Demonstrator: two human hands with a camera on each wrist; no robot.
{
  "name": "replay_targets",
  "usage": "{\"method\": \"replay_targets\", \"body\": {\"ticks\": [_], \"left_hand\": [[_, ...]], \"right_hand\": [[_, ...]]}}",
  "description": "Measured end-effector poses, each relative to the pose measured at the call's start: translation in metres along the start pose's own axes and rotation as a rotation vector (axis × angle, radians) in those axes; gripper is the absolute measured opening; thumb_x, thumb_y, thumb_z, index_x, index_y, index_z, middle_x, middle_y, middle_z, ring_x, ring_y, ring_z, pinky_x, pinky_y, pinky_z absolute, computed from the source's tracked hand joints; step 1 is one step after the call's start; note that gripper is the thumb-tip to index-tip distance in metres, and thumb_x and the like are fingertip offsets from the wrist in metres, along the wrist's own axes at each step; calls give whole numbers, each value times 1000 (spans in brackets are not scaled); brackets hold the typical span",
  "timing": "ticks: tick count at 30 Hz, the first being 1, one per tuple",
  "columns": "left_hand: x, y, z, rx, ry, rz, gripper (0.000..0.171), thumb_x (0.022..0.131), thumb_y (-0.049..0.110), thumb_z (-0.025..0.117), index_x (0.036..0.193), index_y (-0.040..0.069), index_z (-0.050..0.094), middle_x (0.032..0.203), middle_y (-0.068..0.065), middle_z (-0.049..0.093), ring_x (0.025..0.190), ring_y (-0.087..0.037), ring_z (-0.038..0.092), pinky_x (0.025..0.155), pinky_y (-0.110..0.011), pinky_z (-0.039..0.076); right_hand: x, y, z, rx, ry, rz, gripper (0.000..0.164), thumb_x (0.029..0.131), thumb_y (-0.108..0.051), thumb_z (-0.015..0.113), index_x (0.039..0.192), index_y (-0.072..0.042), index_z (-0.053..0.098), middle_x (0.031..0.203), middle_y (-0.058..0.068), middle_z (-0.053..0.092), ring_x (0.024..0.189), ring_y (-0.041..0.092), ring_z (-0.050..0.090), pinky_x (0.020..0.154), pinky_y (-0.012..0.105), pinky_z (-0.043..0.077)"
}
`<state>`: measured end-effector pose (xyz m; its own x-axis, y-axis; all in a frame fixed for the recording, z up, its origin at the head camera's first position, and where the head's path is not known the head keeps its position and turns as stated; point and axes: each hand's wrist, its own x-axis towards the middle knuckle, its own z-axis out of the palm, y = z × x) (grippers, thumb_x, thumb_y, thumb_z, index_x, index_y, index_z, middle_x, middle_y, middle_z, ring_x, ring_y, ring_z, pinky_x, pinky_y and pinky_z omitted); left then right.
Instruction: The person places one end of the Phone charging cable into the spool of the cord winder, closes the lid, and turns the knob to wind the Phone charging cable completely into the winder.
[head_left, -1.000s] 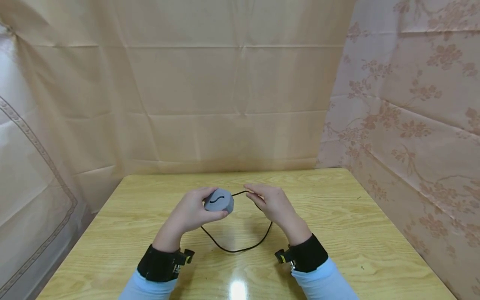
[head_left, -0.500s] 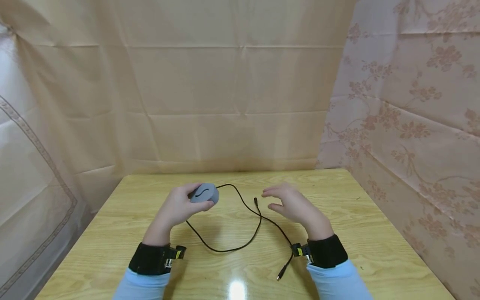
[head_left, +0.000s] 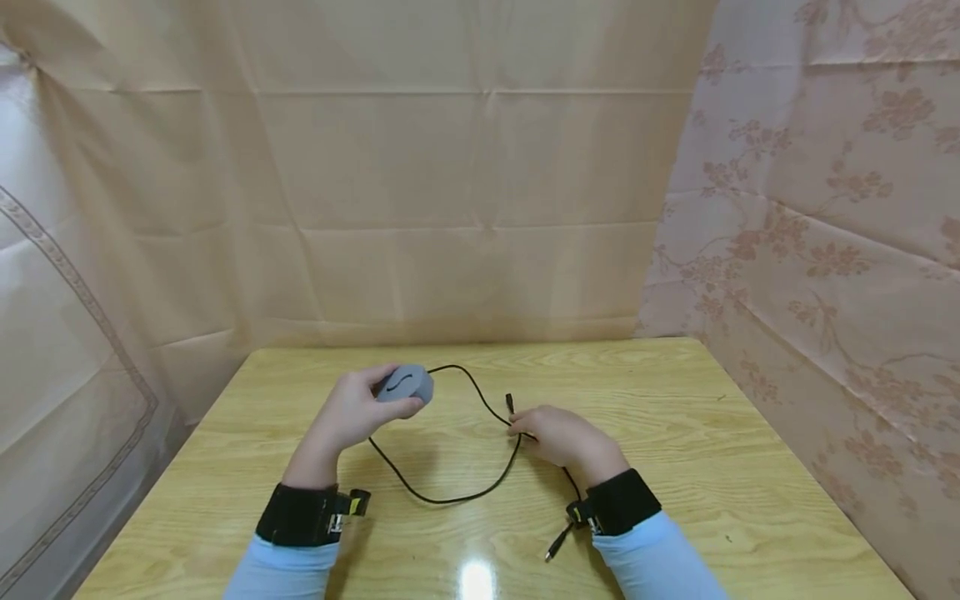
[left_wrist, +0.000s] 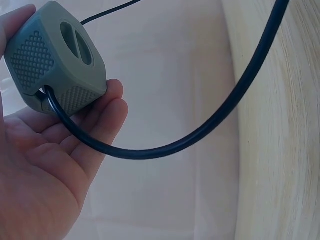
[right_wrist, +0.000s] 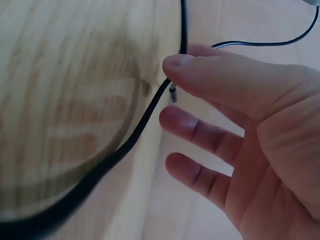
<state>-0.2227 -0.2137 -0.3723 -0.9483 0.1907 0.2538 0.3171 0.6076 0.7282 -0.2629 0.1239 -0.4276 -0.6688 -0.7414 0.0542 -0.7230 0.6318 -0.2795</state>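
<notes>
My left hand (head_left: 351, 414) holds a grey faceted cable winder (head_left: 407, 383) above the table, thumb on its near side. The left wrist view shows bumpy sides on the winder (left_wrist: 70, 50) and a slotted round recess on its face. A black cable (head_left: 444, 502) comes out of it on two sides and loops over the wood. Near the cable's crossing, my right hand (head_left: 566, 437) pinches the cable (right_wrist: 142, 122) between thumb and a mostly hidden forefinger; other fingers stay apart from it. One cable end (head_left: 509, 403) shows just beyond these fingertips. The other plug (head_left: 557, 546) lies by the right wrist.
The wood-grain table (head_left: 675, 517) stretches out on both sides of the hands. A beige cloth (head_left: 450, 208) hangs behind its far edge, and a flowered cloth (head_left: 817, 250) hangs at the right. Both wrists wear black bands with small cameras.
The left hand has drawn the winder leftward. My right hand let the cable go, moved right, then came back down and left to pinch it near the crossing.
</notes>
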Motion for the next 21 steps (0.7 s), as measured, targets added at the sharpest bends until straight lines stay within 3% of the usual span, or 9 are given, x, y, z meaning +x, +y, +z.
{"method": "replay_targets", "body": {"ticks": [3, 7, 10, 14, 17, 21], "left_hand": [[0, -2, -2, 7, 10, -11, 74, 83, 51, 82, 140, 9, 62, 126, -14, 66, 107, -28, 64, 87, -46, 55], [0, -5, -5, -7, 19, -31, 72, 84, 53, 81, 139, 12, 63, 124, -13, 67, 106, -29, 65, 86, -46, 55], [-2, -7, -9, -29, 32, -59, 71, 83, 54, 80, 139, 14, 63, 124, -12, 67, 105, -29, 64, 86, -46, 55], [-4, -12, -17, -35, 70, -94, 75, 84, 54, 80, 142, 10, 61, 125, -15, 66, 105, -30, 63, 84, -44, 54], [-5, -18, -24, -38, 117, -114, 77, 87, 54, 77, 143, 5, 58, 127, -19, 65, 107, -32, 63, 85, -44, 54], [-6, -26, -34, -72, 184, -161, 78, 89, 55, 74, 145, 3, 55, 132, -21, 61, 114, -35, 60, 90, -48, 53]], "right_hand": [[-1, 2, 2, -17, 12, 64, 19, 89, 2, 75, 104, -9, 77, 108, 6, 73, 102, 24, 67, 92, 42, 53], [-4, 5, 3, -22, 16, 212, 20, 82, 5, 78, 89, -12, 69, 85, -1, 64, 80, 19, 59, 75, 38, 50], [-7, 6, 2, -26, 14, 284, 25, 80, 5, 79, 84, -13, 61, 77, -2, 54, 73, 19, 50, 69, 37, 44], [-13, 10, -1, -51, 27, 318, 25, 77, 6, 76, 72, -13, 61, 70, -3, 50, 67, 18, 45, 63, 35, 40], [-18, 16, -5, -68, 33, 324, 27, 81, 1, 75, 64, -14, 61, 63, -5, 47, 60, 16, 42, 62, 36, 38], [-26, 27, -11, -89, 54, 305, 31, 95, -11, 71, 66, -17, 62, 60, -8, 45, 61, 15, 42, 75, 42, 37]]}}
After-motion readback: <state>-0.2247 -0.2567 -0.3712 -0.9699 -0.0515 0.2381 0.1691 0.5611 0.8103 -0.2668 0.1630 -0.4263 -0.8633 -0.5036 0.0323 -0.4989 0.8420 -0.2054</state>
